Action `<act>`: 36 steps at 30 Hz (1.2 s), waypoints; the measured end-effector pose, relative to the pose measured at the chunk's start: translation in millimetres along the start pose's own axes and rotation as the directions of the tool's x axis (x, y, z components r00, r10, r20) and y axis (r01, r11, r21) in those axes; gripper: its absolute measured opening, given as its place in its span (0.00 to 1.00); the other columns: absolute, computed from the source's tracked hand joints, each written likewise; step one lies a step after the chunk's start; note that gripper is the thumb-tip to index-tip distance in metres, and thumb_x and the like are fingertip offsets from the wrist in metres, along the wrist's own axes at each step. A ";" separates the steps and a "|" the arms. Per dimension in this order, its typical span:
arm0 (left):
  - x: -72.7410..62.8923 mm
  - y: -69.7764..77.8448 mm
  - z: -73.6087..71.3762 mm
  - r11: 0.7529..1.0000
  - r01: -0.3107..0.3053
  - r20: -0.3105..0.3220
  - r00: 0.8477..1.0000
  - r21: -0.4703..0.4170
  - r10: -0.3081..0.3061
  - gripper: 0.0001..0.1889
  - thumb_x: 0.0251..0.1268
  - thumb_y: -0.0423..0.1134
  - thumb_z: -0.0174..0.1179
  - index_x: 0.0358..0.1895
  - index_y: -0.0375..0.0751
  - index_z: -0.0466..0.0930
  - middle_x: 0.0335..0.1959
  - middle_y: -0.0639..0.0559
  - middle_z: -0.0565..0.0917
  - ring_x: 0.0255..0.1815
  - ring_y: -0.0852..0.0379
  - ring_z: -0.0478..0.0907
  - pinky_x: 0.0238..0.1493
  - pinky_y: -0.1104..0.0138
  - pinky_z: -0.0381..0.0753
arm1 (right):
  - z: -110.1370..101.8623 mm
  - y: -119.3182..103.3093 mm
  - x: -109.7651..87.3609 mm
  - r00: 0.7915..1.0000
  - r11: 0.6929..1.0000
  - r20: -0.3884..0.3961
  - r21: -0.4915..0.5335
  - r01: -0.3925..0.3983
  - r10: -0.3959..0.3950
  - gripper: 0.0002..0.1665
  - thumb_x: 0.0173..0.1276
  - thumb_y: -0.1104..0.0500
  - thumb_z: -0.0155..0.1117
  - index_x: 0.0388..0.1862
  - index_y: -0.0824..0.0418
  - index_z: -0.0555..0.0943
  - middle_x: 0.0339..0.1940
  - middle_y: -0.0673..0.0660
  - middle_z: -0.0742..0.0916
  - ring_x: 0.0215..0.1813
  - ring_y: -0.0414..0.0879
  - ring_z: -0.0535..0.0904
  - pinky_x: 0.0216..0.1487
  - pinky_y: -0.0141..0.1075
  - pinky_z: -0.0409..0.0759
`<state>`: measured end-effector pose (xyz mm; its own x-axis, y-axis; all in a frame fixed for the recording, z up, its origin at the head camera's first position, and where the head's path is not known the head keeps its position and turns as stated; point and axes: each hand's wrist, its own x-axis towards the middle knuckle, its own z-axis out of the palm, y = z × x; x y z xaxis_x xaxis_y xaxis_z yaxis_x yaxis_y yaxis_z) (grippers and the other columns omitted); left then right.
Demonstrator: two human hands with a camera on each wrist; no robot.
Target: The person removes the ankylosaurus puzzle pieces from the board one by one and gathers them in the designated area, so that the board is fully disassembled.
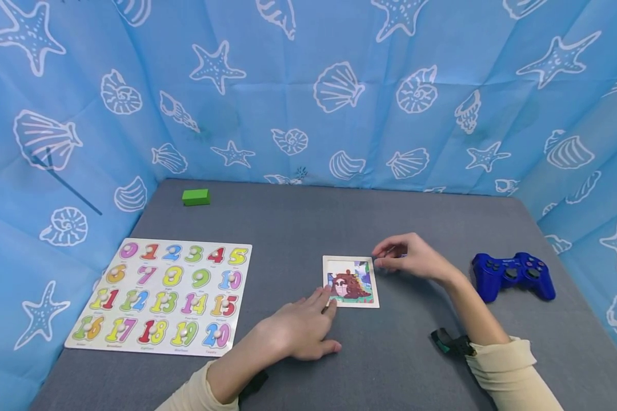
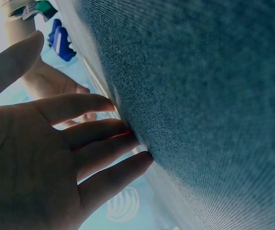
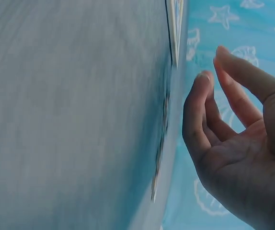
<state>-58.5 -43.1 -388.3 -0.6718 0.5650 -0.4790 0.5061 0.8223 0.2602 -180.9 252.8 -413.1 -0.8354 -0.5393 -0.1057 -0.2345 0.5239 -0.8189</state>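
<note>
A small square picture puzzle (image 1: 351, 282) with a pale frame lies at the middle of the table. Its picture shows a brown, spiky-backed animal, and the upper left is bare white. My left hand (image 1: 300, 325) rests its outstretched fingertips on the puzzle's lower left edge; the left wrist view shows those fingers (image 2: 116, 179) nearly straight. Beside the upper right corner is my right hand (image 1: 411, 258), fingers loosely bent. In the right wrist view a gap separates thumb and fingertips, with nothing between. Thin flat pieces (image 3: 160, 153) lie on the table below that hand, seen edge-on.
Left of the puzzle lies a white number board (image 1: 159, 297) with knobbed numerals. A green block (image 1: 196, 197) sits at the back left. On the right is a blue game controller (image 1: 513, 276), near my right forearm. A blue seashell curtain (image 1: 288, 85) surrounds the grey table (image 1: 288, 222).
</note>
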 end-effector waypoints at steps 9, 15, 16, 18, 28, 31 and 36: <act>1.5 -0.9 0.3 1.000 0.006 0.008 1.000 -0.006 -0.006 0.42 0.80 0.65 0.58 0.87 0.45 0.62 0.93 0.47 0.50 0.94 0.51 0.48 0.87 0.52 0.66 | 22.6 -11.1 20.8 0.995 1.000 0.101 -0.012 0.018 -0.017 0.14 0.75 0.64 0.72 0.55 0.68 0.89 0.47 0.63 0.92 0.39 0.41 0.83 0.41 0.31 0.84; 1.2 -0.4 -0.2 1.000 0.005 -0.002 1.000 0.002 -0.005 0.42 0.80 0.65 0.58 0.86 0.45 0.62 0.93 0.47 0.50 0.94 0.51 0.49 0.87 0.52 0.66 | 26.8 -16.3 28.7 0.992 0.995 0.127 -0.097 0.035 -0.022 0.10 0.74 0.64 0.73 0.51 0.66 0.91 0.38 0.57 0.91 0.36 0.40 0.80 0.38 0.29 0.78; 1.0 -0.3 -0.2 1.000 0.004 -0.003 1.000 0.003 -0.004 0.42 0.80 0.65 0.58 0.86 0.45 0.62 0.93 0.47 0.51 0.94 0.51 0.49 0.87 0.52 0.66 | 27.5 -17.0 29.5 0.991 0.993 0.132 -0.114 0.035 -0.020 0.09 0.73 0.64 0.74 0.50 0.65 0.91 0.37 0.56 0.90 0.36 0.39 0.79 0.37 0.29 0.77; 0.7 -0.1 0.0 1.000 0.003 -0.006 1.000 0.006 -0.003 0.42 0.80 0.65 0.58 0.86 0.45 0.63 0.93 0.47 0.51 0.94 0.51 0.49 0.87 0.52 0.66 | 28.8 -18.4 31.0 0.990 0.989 0.140 -0.146 0.032 -0.011 0.07 0.73 0.64 0.74 0.47 0.64 0.92 0.34 0.54 0.89 0.35 0.39 0.78 0.36 0.29 0.76; -0.6 0.0 0.6 1.000 -0.001 -0.016 1.000 0.011 0.001 0.42 0.80 0.65 0.58 0.86 0.44 0.63 0.92 0.46 0.51 0.94 0.51 0.49 0.87 0.53 0.67 | 30.3 -22.3 31.7 0.987 0.976 0.158 -0.212 0.049 -0.016 0.02 0.72 0.64 0.75 0.41 0.62 0.92 0.30 0.51 0.87 0.33 0.39 0.77 0.35 0.29 0.76; -0.5 -0.3 0.8 1.000 0.001 -0.016 1.000 0.008 -0.001 0.42 0.80 0.65 0.58 0.86 0.44 0.63 0.92 0.47 0.51 0.94 0.52 0.49 0.87 0.53 0.67 | 30.6 -21.8 30.6 0.987 0.976 0.156 -0.211 0.057 -0.024 0.02 0.72 0.65 0.75 0.41 0.62 0.92 0.32 0.52 0.87 0.34 0.39 0.77 0.36 0.29 0.76; 0.2 -0.7 0.9 1.000 0.004 -0.012 1.000 0.001 -0.004 0.42 0.80 0.65 0.58 0.86 0.45 0.63 0.93 0.47 0.51 0.94 0.52 0.49 0.87 0.53 0.66 | 31.9 -20.8 28.3 0.990 0.963 0.125 -0.255 0.089 -0.058 0.02 0.71 0.63 0.76 0.41 0.59 0.92 0.39 0.56 0.87 0.38 0.40 0.79 0.39 0.30 0.79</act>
<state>-58.5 -43.7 -389.3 -0.6799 0.5627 -0.4702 0.5044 0.8243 0.2573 -183.8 205.6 -417.0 -0.7515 -0.6473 -0.1276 -0.4270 0.6245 -0.6540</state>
